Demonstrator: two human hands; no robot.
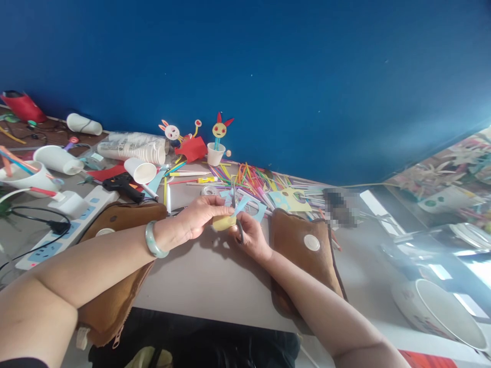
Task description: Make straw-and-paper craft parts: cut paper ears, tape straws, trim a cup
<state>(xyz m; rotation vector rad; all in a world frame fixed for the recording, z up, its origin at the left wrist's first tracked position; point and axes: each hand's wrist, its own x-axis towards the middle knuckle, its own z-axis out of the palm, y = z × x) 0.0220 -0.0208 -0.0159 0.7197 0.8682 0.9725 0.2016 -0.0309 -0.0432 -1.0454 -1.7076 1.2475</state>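
Note:
My left hand (pixel 199 217) pinches a small piece of yellow paper (pixel 224 223) over the middle of the table. Dark-handled scissors (pixel 240 232) are gripped in my right hand (pixel 251 239), their blades (pixel 233 191) pointing away from me beside the paper. The two hands are close together; how far the blades are open is hard to see. Just beyond them lies blue paper (pixel 255 205) with holes cut out, and a yellow cut sheet (pixel 297 199) is to its right. A roll of clear tape (pixel 209 190) sits behind my left hand.
Brown cushions (pixel 293 240) lie under both forearms. At left are a power strip (pixel 63 237), a black glue gun (pixel 125 186) and paper cups (pixel 140 170). Coloured sticks (pixel 249 176) are strewn along the blue wall, near a cup with a paper bunny (pixel 219 130). A white bowl (pixel 441 312) stands right.

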